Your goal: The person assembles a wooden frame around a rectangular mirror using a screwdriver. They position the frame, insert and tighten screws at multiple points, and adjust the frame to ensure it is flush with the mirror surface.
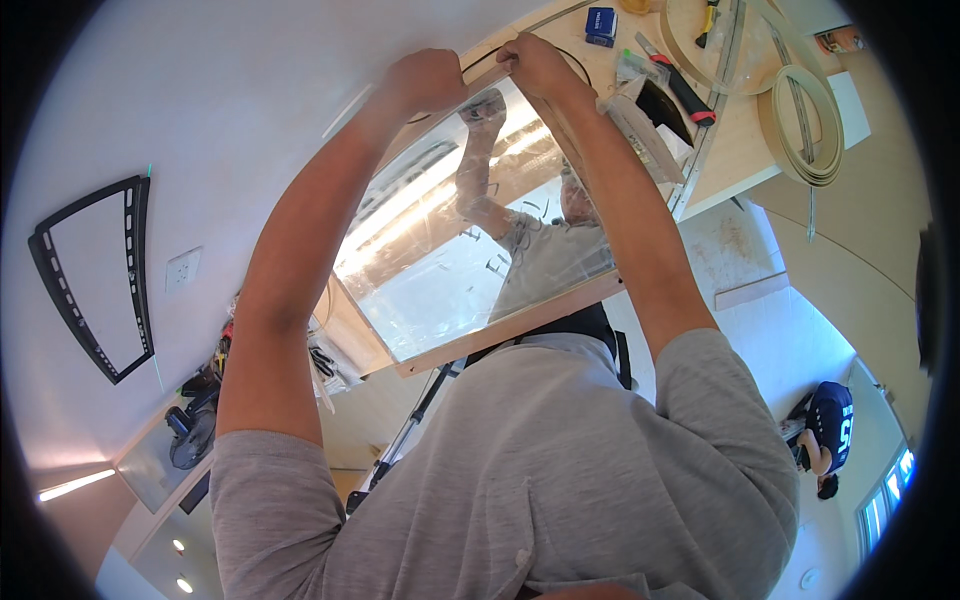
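A mirror panel point(475, 230) in a light wooden frame point(510, 318) lies tilted in front of my body, its near edge close to my shirt. Reflections of an arm and a strip light show in it, along with some dark handwritten marks. My left hand point(430, 80) is closed at the frame's far left corner; its fingertips are hidden. At the top of the frame, close by, my right hand point(540, 68) is closed with its fingers bent over the far edge. A thin black cable point(578, 62) curves behind the right hand.
On the wooden bench to the right are a saw with a red and black handle point(688, 92), a blue box point(601, 27), an open carton point(650, 125) and a coiled pale strip point(800, 125). A black wall bracket point(133, 270) hangs at left. Another person point(830, 430) is far right.
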A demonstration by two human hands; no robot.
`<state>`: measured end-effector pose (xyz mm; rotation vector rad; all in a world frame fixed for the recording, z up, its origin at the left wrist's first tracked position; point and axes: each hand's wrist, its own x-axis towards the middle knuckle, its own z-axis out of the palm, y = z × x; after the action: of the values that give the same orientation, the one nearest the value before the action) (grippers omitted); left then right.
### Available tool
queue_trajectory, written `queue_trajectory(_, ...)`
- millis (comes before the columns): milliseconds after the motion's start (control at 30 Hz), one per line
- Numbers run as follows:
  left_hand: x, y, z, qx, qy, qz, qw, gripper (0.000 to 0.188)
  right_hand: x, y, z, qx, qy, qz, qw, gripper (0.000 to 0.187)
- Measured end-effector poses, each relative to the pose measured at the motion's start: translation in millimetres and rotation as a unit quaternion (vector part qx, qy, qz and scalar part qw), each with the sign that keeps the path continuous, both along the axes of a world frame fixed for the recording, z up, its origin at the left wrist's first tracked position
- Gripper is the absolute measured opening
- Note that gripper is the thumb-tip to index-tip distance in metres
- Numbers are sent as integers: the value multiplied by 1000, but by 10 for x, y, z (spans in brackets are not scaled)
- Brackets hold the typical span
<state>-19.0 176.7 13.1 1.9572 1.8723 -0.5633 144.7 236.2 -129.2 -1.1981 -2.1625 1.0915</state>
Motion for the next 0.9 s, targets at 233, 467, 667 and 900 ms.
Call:
queue_trajectory(233, -14, 26, -16, -11, 19, -9, 1000, 26, -117, -383, 86, 170, -5, -116, 979, 32)
queue_trajectory(467, -11, -32, -1, -11, 38, -80, 996, 18, -267, -1337, 286, 97, 40, -111, 988, 39)
queue_trajectory(667, -112, -101, 69, 10, -3, -126, 992, 15, -669, -1571, 283, -48, 224, -176, 957, 36)
queue_trajectory(900, -126, -168, 77, 4, 24, -188, 982, 17, -532, -1729, 408, -87, 196, -133, 968, 33)
